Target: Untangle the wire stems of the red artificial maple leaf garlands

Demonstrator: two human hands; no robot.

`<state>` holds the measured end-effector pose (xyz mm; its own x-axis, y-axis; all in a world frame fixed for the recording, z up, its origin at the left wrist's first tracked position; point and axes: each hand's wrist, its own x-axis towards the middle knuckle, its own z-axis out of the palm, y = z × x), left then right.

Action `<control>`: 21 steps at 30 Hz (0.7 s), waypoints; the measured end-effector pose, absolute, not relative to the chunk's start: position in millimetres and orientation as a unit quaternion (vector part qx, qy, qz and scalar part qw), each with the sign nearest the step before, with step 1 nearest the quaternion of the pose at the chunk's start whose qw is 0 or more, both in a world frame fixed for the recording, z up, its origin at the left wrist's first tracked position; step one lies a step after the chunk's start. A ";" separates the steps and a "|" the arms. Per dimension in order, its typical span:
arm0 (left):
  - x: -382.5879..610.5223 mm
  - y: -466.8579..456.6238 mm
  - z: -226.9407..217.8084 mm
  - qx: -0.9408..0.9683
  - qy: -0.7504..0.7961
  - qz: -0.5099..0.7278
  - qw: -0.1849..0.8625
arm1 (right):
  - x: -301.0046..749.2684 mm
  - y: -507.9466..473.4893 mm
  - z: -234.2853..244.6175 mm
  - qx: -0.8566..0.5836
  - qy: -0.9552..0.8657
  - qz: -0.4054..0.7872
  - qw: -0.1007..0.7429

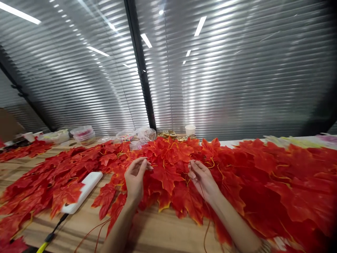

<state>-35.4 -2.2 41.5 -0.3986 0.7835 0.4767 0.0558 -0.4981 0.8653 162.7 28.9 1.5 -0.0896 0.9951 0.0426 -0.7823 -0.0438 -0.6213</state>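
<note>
Left hand (135, 179) raised over the heap of red artificial maple leaves (168, 175), palm turned inward, fingers loosely curled with thumb near fingertips; cannot tell whether anything is pinched. Right hand (201, 179) rests on the leaves, fingertips pinched on a thin reddish string (206, 225) that trails toward the near edge. Leaves cover the wooden table (158, 235) left to right. White power bank (83, 191) lies left of the left hand, cable attached. Paper cup (190, 129) stands far, by the blinds.
</note>
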 end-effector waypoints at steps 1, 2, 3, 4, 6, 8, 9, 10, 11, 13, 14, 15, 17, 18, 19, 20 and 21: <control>-40.1 -0.9 42.8 0.483 0.468 0.719 0.173 | 162.4 29.0 0.5 -0.213 -0.261 0.691 0.640; -45.6 0.0 44.7 0.479 0.505 0.712 0.097 | 162.1 29.1 -0.1 -0.219 -0.265 0.689 0.638; -51.9 0.7 47.2 0.472 0.536 0.700 0.036 | 162.0 29.0 -0.5 -0.224 -0.268 0.688 0.636; -58.9 1.5 50.2 0.459 0.558 0.691 -0.001 | 161.9 28.9 -0.6 -0.229 -0.270 0.687 0.635; -74.9 4.1 57.7 0.434 0.576 0.692 0.012 | 161.7 28.3 0.0 -0.239 -0.274 0.685 0.631; -93.1 9.9 66.3 0.443 0.584 0.675 0.084 | 161.3 27.5 1.1 -0.247 -0.275 0.684 0.629; -102.5 14.4 70.4 0.473 0.599 0.639 0.102 | 161.0 26.9 1.8 -0.248 -0.274 0.684 0.628; -111.7 19.9 73.6 0.514 0.623 0.581 0.101 | 160.6 26.3 2.5 -0.247 -0.275 0.686 0.626; -120.3 26.2 75.6 0.557 0.651 0.511 0.077 | 160.1 25.6 3.1 -0.245 -0.278 0.687 0.625; -134.2 39.9 73.6 0.581 0.703 0.410 0.021 | 159.2 24.5 3.8 -0.243 -0.284 0.690 0.620; -138.7 46.4 69.3 0.576 0.717 0.393 0.011 | 158.9 24.0 4.0 -0.245 -0.287 0.691 0.617; -141.5 52.1 63.0 0.566 0.731 0.381 0.005 | 158.8 23.8 3.9 -0.247 -0.288 0.692 0.614; -142.4 60.3 46.7 0.553 0.752 0.359 0.008 | 158.9 23.8 3.6 -0.250 -0.288 0.693 0.612; -141.1 62.7 38.3 0.552 0.757 0.350 0.013 | 159.1 23.9 3.4 -0.249 -0.288 0.694 0.611; -139.4 64.1 30.7 0.552 0.760 0.343 0.018 | 159.2 24.0 3.4 -0.247 -0.288 0.694 0.612; -137.7 64.6 24.3 0.555 0.759 0.338 0.022 | 159.2 24.0 3.4 -0.245 -0.290 0.695 0.611; -136.6 64.7 19.5 0.559 0.757 0.337 0.024 | 159.1 23.9 3.6 -0.243 -0.293 0.695 0.609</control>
<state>-136.6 64.7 19.5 -0.3745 0.8627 0.3399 0.8300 0.1485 0.5376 159.1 23.9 3.6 -0.1389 0.9901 0.0191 -0.7047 -0.0853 -0.7044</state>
